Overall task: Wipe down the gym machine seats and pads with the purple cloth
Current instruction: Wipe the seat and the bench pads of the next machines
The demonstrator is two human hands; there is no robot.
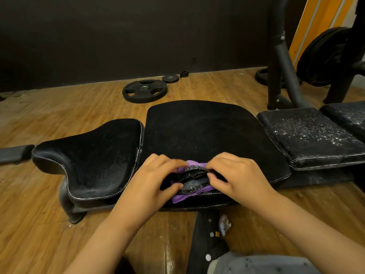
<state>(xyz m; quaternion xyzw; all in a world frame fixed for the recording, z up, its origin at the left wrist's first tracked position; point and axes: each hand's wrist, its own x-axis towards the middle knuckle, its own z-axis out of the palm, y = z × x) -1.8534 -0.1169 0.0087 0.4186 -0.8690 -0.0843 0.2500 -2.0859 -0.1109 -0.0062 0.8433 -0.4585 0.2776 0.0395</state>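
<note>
Purple cloth (194, 164), blackened: my left hand (156, 179) and right hand (236, 175) pinch it on the middle pad (207, 131); its grime may smear back.

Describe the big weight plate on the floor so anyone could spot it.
Look past the black bench to the wooden floor by the dark wall. The weight plate lies flat there, with three grip cut-outs, unlike the small plain plate beside it.

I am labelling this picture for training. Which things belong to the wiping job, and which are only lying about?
For the job: purple cloth, left hand, right hand, seat, middle pad, speckled right pad.
Lying about: large weight plate, small weight plate, machine frame.
</note>
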